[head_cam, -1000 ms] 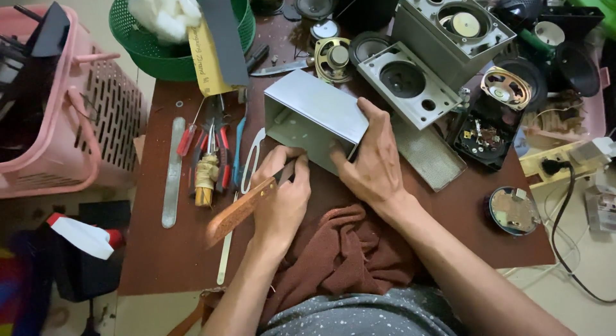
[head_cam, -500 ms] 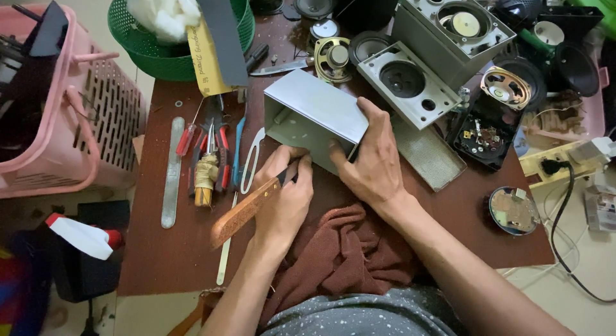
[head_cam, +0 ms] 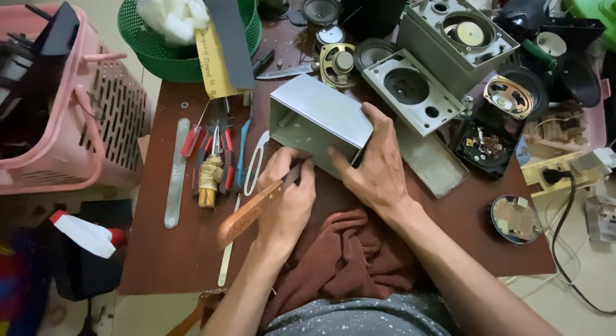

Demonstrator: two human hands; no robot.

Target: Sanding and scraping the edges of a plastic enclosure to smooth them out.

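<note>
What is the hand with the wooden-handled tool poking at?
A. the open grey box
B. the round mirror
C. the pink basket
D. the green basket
A: the left hand grips a wooden-handled tool with its tip at the lower edge of the open grey box, which the right hand steadies on the brown table.
</note>
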